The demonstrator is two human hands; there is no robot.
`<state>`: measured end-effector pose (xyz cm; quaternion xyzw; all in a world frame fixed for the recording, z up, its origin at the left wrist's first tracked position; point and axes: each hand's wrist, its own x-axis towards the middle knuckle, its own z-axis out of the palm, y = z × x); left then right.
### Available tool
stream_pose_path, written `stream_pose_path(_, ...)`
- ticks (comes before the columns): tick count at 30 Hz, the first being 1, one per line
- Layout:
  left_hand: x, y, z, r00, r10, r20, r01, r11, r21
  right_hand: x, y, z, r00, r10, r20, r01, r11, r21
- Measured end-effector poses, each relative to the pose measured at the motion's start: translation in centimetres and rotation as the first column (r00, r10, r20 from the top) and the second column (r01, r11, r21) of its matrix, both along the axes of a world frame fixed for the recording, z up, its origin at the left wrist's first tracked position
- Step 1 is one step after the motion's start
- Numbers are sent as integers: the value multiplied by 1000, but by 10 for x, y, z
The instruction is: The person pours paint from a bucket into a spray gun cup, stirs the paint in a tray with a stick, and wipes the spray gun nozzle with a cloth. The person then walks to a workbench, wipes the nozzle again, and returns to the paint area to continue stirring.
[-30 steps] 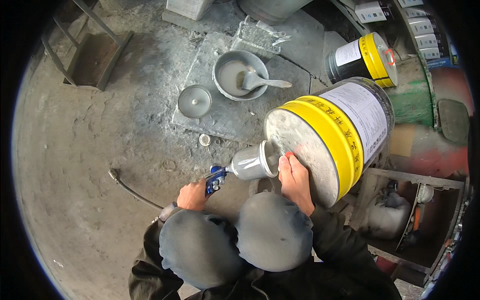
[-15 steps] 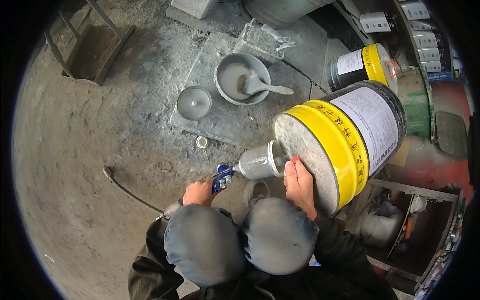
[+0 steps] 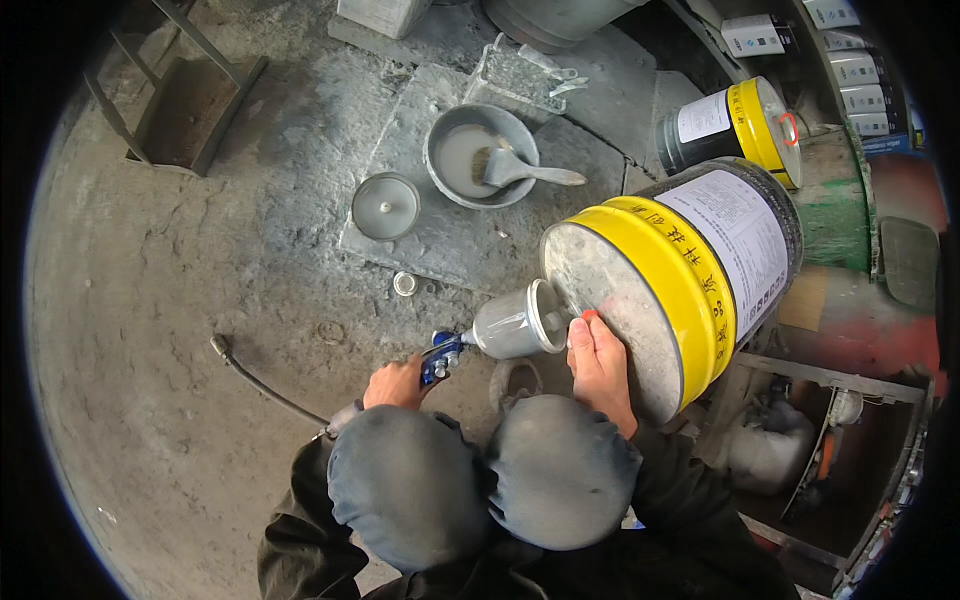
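My left hand (image 3: 396,383) is closed around a blue spray gun (image 3: 441,360), whose clear cup (image 3: 508,325) points right toward a large drum. The yellow-and-black drum (image 3: 676,262) lies tipped over, its round lid facing the cup. My right hand (image 3: 600,368) pinches a red spout piece (image 3: 588,316) at the lid's lower edge, beside the cup's mouth. Whether liquid runs between them I cannot make out. A hose with a metal fitting (image 3: 222,347) lies on the floor left of my left hand.
Ahead are a bowl (image 3: 434,172) of greyish liquid with a brush (image 3: 530,174) across it, a round lid (image 3: 386,207) and a small cap (image 3: 405,284). Another yellow-and-black drum (image 3: 755,130) stands behind. A metal cart (image 3: 190,112) is far left, an open box (image 3: 830,480) at right.
The tipped drum has shifted slightly left, and the spray gun's cup has turned a little with its mouth more toward me. Both hands keep their grips.
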<state>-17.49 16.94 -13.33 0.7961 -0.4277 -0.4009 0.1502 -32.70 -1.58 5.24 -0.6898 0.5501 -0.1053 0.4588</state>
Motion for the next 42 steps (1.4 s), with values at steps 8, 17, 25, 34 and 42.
stream_pose_path(8, 13, 10, 8, 1000, 11, -5, -10, 992, 125, -5, -23, 5, 965, -89, 245, 41, 979, 197)
stream_pose_path(17, 26, -9, 23, 997, 64, -41, -73, 957, -281, -39, -84, 76, 858, -253, 446, 136, 951, 278)
stream_pose_path(25, 49, -34, 43, 986, 29, -166, -117, 827, -550, -126, -207, 131, 849, -303, 433, 350, 936, -31)
stream_pose_path(34, 79, -60, 93, 839, 317, -443, -494, 784, -376, -184, -351, 112, 948, -306, 87, 315, 866, -388)
stream_pose_path(42, 100, -103, 139, 682, 476, -555, -705, 628, -329, -190, -384, 89, 950, -274, 152, 313, 833, -455)
